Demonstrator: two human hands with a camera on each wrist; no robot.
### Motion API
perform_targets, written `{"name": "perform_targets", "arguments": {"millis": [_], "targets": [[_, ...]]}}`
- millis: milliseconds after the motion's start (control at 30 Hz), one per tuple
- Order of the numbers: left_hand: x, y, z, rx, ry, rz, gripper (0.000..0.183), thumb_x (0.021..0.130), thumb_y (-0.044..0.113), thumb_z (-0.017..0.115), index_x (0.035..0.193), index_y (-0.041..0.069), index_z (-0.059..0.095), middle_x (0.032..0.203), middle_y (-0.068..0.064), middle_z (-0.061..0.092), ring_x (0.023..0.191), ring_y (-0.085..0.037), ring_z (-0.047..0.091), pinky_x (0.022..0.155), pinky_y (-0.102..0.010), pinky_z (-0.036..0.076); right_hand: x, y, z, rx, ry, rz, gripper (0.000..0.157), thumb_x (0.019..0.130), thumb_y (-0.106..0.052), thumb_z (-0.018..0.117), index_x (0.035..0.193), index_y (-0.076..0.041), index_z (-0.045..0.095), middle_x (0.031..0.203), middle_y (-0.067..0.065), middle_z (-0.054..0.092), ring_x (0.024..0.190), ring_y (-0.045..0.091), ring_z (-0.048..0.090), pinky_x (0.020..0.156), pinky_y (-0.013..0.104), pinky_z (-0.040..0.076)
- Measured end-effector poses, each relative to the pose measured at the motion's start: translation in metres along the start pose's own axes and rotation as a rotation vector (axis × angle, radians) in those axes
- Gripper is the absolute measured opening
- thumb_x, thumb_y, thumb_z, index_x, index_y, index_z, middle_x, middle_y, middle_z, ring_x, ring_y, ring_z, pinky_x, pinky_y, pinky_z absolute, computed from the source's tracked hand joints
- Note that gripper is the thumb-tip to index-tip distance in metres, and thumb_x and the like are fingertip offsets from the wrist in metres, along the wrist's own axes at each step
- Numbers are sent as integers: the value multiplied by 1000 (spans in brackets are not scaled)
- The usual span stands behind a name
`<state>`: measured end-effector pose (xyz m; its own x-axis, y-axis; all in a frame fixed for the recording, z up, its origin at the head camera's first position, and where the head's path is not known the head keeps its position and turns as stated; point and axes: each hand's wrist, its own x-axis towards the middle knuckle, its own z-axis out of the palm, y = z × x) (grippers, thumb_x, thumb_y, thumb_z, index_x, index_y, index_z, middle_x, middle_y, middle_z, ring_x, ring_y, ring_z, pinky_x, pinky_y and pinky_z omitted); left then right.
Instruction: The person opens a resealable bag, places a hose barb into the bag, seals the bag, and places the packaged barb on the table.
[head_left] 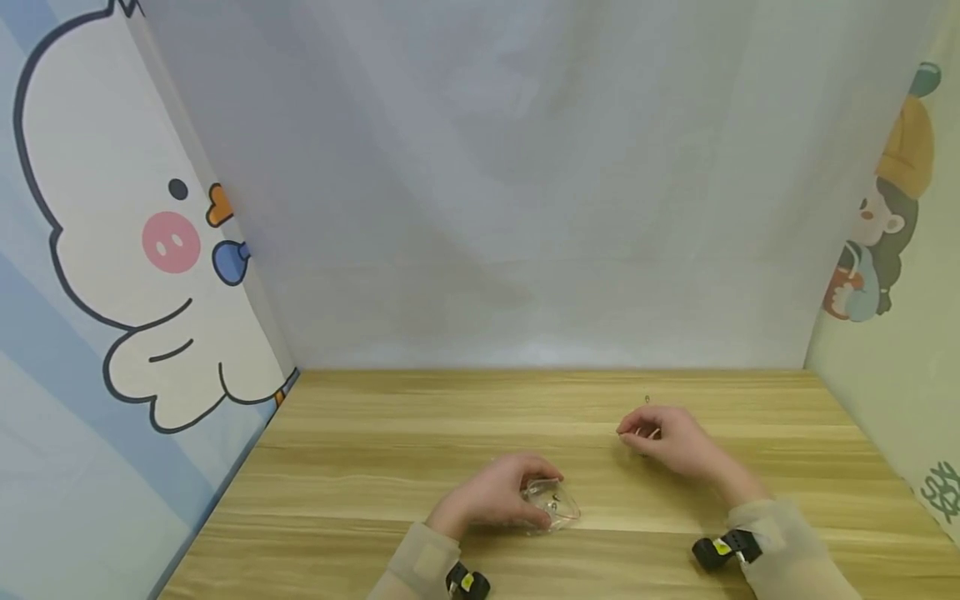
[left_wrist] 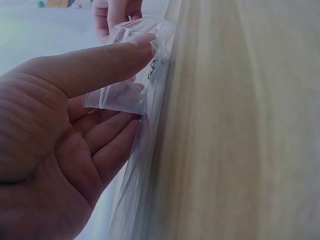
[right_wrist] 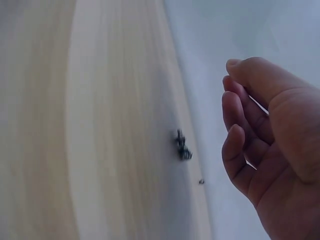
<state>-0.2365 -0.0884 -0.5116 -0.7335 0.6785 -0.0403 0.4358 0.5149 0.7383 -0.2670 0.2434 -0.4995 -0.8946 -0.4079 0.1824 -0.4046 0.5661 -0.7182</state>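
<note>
A small clear zip-lock bag (head_left: 564,510) lies at the table's middle, with my left hand (head_left: 504,493) holding it. In the left wrist view, the thumb presses on the bag's plastic (left_wrist: 122,97) and the other fingers are partly behind it. A few tiny shiny metal pieces (left_wrist: 151,69) show inside the bag. Over the table to the right hovers my right hand (head_left: 675,442), its fingers loosely bent and thumb close to the index fingertip. I see nothing between them. Small dark metal pieces (right_wrist: 183,146), blurred, lie on the table near this hand.
One tiny loose piece (head_left: 647,399) lies beyond the right hand on the wood-grain table (head_left: 390,417). A grey-white cloth wall (head_left: 525,208) stands at the back. Printed panels stand left (head_left: 97,208) and right (head_left: 907,375).
</note>
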Motion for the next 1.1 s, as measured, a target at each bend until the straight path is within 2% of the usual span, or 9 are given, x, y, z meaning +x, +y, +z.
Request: {"name": "perform_targets", "arguments": {"millis": [233,367,667,867,1100], "targets": [[0,1,-2,1,0,10,57,80,17,95,133,14,73,131,9,70,122,-5,61,110,-29,46,-4,-20,14,16,-8,-47,6,99,-15,78,103,-11,79,94,-10,71,84,8,64,72,27,56],[-1,2,-2,-6,-1,7,57,81,17,95,133,14,73,132,10,70,123,-5,61,110,-28,46,-4,-28,20,33,-24,-113,6,98,-12,78,103,-9,79,91,-11,72,81,6,63,69,26,55],[-2,2,-2,-32,1,1,58,80,15,95,133,13,72,132,11,69,122,-5,60,110,-28,46,-7,-48,33,58,-89,-199,4,98,-13,78,102,-13,80,91,-14,72,80,4,64,68,27,56],[-2,2,-1,-43,13,-11,60,78,14,96,133,14,73,129,11,70,117,-5,61,107,-30,46,-8,-58,44,39,-114,-259,5,97,-14,80,101,-16,80,89,-17,72,77,1,62,65,26,56],[-3,1,-1,-42,16,-7,59,77,13,96,132,13,73,126,12,70,112,-3,61,105,-28,48,-11,-65,55,63,-128,-319,6,95,-9,80,100,-12,80,92,-13,75,76,0,61,63,25,56]]}}
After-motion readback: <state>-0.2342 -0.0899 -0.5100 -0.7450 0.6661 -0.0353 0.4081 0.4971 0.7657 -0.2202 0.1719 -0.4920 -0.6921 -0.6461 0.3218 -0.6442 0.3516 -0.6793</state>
